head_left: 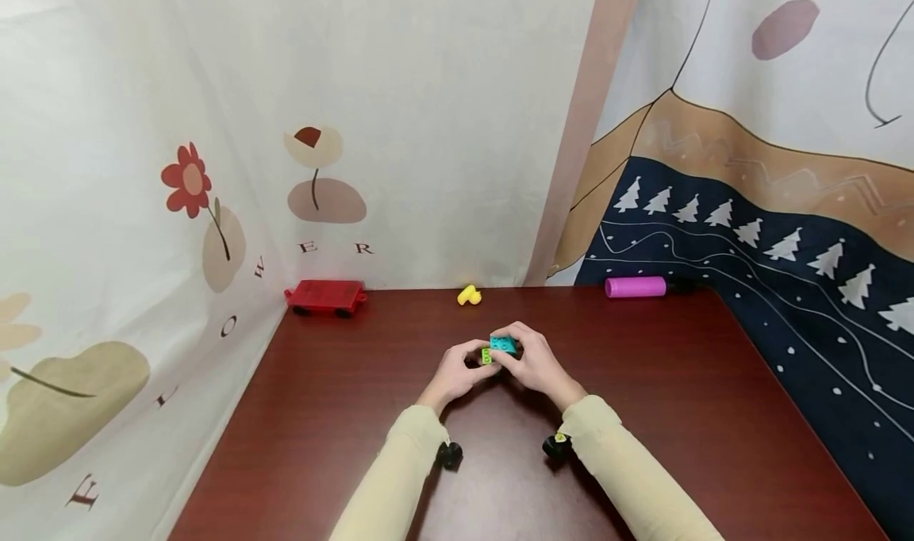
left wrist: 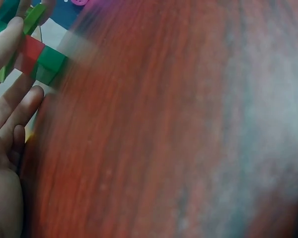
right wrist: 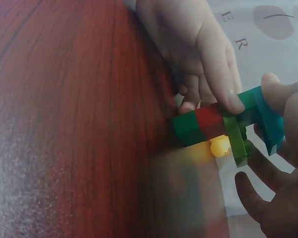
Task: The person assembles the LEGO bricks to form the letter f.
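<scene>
Both hands meet over the middle of the table, on one stack of toy building bricks. In the right wrist view the stack runs from a dark green brick (right wrist: pixel 186 130) through a red brick (right wrist: pixel 209 121) and a lime green brick (right wrist: pixel 236 141) to a teal brick (right wrist: pixel 271 124). My left hand (head_left: pixel 455 373) pinches the stack, its thumb on the lime green brick. My right hand (head_left: pixel 537 362) grips the teal brick at the other end. From above, the teal brick's studs show, and the red and dark green bricks are hidden.
A red toy wagon (head_left: pixel 328 297) stands at the table's back left. Small yellow toy pieces (head_left: pixel 469 295) lie at the back middle, and a purple cylinder (head_left: pixel 635 287) with a dark end at the back right. Printed curtains (head_left: pixel 443 128) hang behind the table (head_left: pixel 343 430).
</scene>
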{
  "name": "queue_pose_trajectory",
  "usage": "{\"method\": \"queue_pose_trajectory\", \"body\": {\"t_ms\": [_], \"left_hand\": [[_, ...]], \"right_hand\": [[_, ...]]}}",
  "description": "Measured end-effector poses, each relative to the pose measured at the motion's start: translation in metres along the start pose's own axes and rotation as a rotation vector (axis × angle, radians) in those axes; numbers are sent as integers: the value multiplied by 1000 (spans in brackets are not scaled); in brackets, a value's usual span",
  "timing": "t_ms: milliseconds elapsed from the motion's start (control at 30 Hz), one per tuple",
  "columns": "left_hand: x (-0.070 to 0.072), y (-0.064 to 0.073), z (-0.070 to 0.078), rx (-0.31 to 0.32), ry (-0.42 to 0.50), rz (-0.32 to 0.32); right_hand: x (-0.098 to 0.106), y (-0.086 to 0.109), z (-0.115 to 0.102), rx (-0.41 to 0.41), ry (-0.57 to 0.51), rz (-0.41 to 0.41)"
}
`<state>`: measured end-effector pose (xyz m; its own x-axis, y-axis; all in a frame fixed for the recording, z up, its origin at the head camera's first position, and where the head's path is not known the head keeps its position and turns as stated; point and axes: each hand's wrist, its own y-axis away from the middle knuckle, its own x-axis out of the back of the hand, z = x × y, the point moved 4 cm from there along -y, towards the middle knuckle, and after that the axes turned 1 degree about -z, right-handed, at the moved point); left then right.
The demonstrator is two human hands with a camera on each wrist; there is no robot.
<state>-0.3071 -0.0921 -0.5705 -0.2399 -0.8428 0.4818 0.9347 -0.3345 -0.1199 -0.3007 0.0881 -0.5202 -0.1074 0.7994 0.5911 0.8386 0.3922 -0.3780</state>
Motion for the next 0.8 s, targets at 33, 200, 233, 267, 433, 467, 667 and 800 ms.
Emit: {"method": "queue_pose_trajectory", "body": {"t_ms": [33,200,233,267,433,467,667,800], "left_hand": [[0,0,-1,1,-11,1],[-2,0,-1,-37,-94,-7],[-3,-1,-1,-46,-116,-9],[-3,-1,0,-51,-134,-9],[-2,0,2,-56,-137,15],[-2,-1,2,-58,-127,18],[-2,-1,3,-59,-72,8],[-4,1,4,-57,-23,-4]], "right_hand": [[0,0,0,-4,-1,-2],[2,-2,-1,-33,-9,-9],[2,-2,-1,-40,-8,-14],[2,-2,-1,-46,-9,-21],[3,-4,-2,-57,-10,-57],[3,-5,-3,-58,-10,-60],[6,-4,-1,-101,-37,-72],[10,-1,2,-158,-71,-65]]}}
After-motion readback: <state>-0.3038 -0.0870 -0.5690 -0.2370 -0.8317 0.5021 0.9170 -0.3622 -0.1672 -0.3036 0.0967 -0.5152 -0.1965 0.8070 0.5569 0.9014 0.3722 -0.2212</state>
